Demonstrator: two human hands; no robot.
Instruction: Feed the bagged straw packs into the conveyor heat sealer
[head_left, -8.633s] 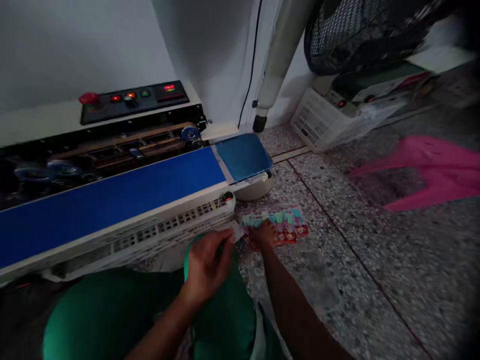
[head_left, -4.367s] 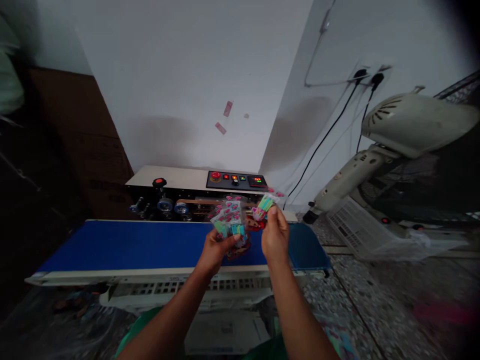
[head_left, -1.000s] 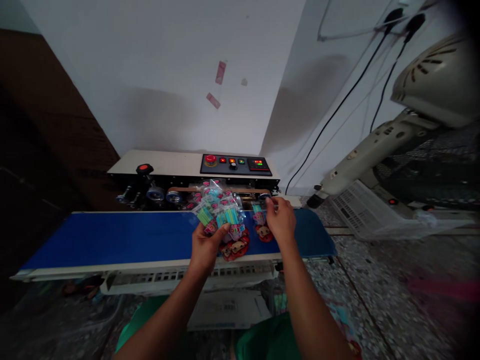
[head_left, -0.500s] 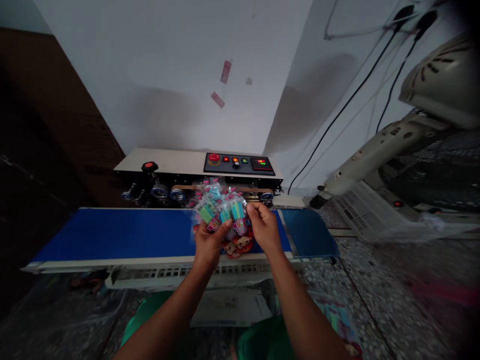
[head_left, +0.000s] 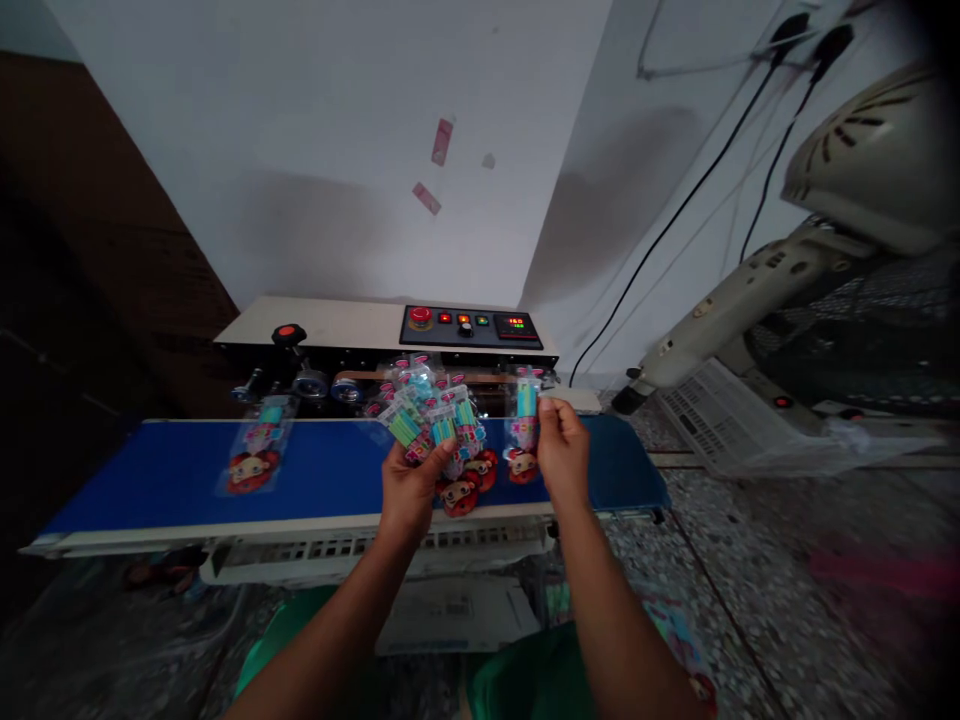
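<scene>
clear packet [head_left: 525, 425] pinched at its edge by the right fingers [head_left: 552, 414], over the blue belt [head_left: 330, 480].
left fingers [head_left: 441, 461], just beside them, clasp a fanned stack [head_left: 450, 425] (glossy plastic, so probably slippery); a loose grip could let it slide, and a skewed packet could crease. the pinched one pairs a rounded red-haired head [head_left: 523, 465] with straight blue-green strips [head_left: 527, 402].

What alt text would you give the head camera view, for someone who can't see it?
The left hand holds a fanned bunch of clear packets, some showing red-haired cartoon faces, while the right hand pinches a single packet at the blue conveyor belt of a band sealer. Another packet lies farther left on the belt, below a lit control panel.
</scene>
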